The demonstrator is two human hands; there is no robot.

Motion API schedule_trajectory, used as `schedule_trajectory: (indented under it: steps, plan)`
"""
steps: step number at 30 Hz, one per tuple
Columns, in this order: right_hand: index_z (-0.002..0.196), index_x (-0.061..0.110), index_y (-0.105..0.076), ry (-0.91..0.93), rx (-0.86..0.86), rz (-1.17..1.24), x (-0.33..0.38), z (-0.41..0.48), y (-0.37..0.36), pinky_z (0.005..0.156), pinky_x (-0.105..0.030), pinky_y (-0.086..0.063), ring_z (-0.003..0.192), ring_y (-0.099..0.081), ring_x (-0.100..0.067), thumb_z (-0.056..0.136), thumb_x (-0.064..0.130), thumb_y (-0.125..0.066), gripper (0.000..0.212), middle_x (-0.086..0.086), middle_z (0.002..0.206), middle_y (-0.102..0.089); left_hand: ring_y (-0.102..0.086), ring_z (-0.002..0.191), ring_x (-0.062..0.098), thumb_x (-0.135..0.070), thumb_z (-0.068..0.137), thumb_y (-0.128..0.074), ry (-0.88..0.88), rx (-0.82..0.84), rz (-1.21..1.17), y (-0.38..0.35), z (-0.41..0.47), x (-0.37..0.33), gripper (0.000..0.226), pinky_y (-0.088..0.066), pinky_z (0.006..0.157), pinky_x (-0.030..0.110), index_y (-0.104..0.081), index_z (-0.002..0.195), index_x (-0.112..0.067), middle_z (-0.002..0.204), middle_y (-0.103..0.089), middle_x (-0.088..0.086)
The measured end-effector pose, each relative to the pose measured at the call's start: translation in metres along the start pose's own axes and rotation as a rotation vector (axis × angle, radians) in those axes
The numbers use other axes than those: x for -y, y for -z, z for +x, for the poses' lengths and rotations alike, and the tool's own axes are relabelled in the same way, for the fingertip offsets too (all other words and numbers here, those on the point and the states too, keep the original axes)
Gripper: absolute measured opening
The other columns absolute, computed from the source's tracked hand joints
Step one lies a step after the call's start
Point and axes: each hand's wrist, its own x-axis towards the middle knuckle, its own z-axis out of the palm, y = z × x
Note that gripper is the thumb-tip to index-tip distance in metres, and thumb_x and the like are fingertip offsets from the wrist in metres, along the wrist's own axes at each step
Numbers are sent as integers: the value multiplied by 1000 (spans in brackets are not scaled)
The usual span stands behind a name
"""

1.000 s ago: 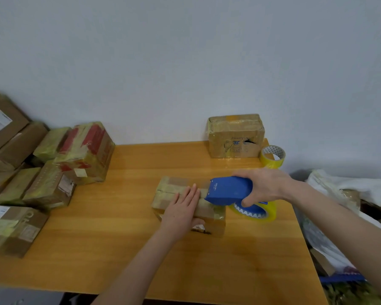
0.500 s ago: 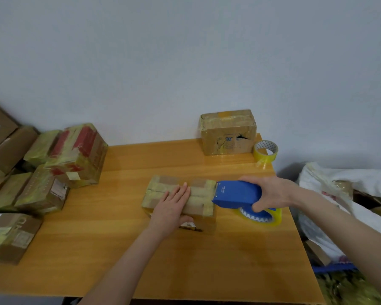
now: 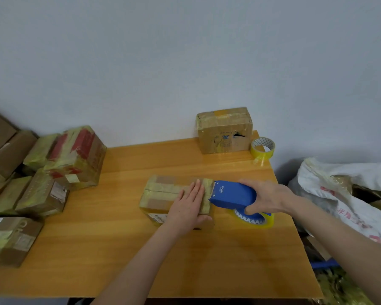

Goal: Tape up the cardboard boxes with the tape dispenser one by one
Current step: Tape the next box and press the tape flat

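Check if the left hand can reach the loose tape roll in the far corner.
Probably not easily: the left hand presses the box, and the dispenser in the right hand lies between it and the roll.

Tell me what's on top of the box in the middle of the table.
The left hand lies flat on the box, over yellowish tape strips. The tape dispenser, gripped by the right hand, meets its right end. The top beneath the palm is hidden.
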Motion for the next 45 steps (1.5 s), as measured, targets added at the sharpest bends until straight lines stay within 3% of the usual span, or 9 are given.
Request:
schedule_trajectory:
  steps: [5,12,17,20,29,34,37,40,45]
  plan:
    - [123,61,-28,37,26,126,-21,-10,5,85,-41,-53,98,-58,-15,68,43,-70,72,21,103,-54,20,146,17,-64,91,-37,-17,9,8,-1,0,3,95,4,121,38,19,149,-14,156,28,2]
    - [142,48,-25,-65,90,23,-29,-14,-10,86,-39,-54,101,-58,-15,72,40,-70,83,17,112,-54,18,147,18,-67,87,-35,-36,-9,-13,-5,0,5,98,5,120,37,16,151,-13,149,32,-1]
    - [149,42,-20,-63,164,-39,-5,8,-13,65,-27,-46,75,-52,-11,80,37,-67,83,8,111,-52,19,146,17,-64,90,-37,-42,-8,-12,-6,0,7,94,4,121,37,16,151,-16,155,27,0]
    - [150,41,-20,-60,192,-31,-5,19,-9,76,-31,-48,96,-52,-19,78,36,-69,87,7,112,-48,19,146,17,-62,92,-38,-41,-5,-6,-6,0,6,92,4,121,37,16,151,-17,157,25,1]
    - [129,33,-51,-27,267,228,-13,32,-5,79,-28,-50,96,-58,-15,67,34,-75,67,4,112,-59,18,147,16,-61,92,-39,-41,-10,-23,-6,-2,7,91,4,121,37,15,152,-18,158,23,-1]
    - [121,27,-58,-130,120,347,-30,25,-20,84,-35,-56,94,-63,-15,64,31,-79,61,3,108,-64,10,148,13,-68,90,-36,-5,-83,-148,0,-8,2,90,3,121,37,2,154,-19,160,14,-5]
    - [116,24,-59,-155,-29,552,-27,24,-19,77,-32,-54,90,-62,-15,68,22,-80,52,0,107,-63,1,149,19,-70,90,-35,244,-202,-240,5,-5,-23,83,-2,120,41,-16,153,-19,162,-4,2]
    - [115,26,-57,-173,-214,728,-15,27,-19,73,-32,-52,89,-61,-18,69,19,-80,52,0,105,-62,0,149,28,-61,95,-36,412,-170,-257,6,4,-43,83,-3,119,46,-4,154,-12,162,2,9]
    - [114,28,-56,-172,-344,818,-1,26,-19,74,-35,-51,86,-60,-17,71,20,-80,50,4,99,-60,2,149,23,-39,100,-44,5,-87,-108,7,-8,2,73,-1,121,40,0,155,-19,162,8,-3]
